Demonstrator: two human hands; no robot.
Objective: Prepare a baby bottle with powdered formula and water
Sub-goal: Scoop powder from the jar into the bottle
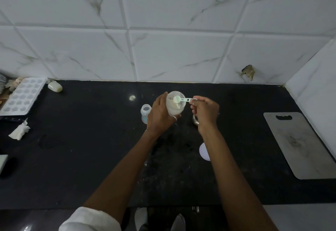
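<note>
A clear formula jar (176,105) with pale powder inside is held above the black countertop (91,149), near its middle. The left hand (161,115) is wrapped around the jar's left side, fingers closed on it. The right hand (206,111) is pinched shut on the handle end of a white measuring scoop (180,99); the scoop's bowl, filled with powder, is seen over the jar's open mouth. An open baby bottle (145,114) stands just left of the left hand, partly hidden by it. A metal vessel (195,120) is mostly covered by the right wrist. A white round lid (204,152) lies beside the right forearm. A grey cutting board (300,143) lies at far right; an ice tray (24,95), a soap-like lump (55,86) and crumpled paper (19,130) at far left, all well apart from the jar
</note>
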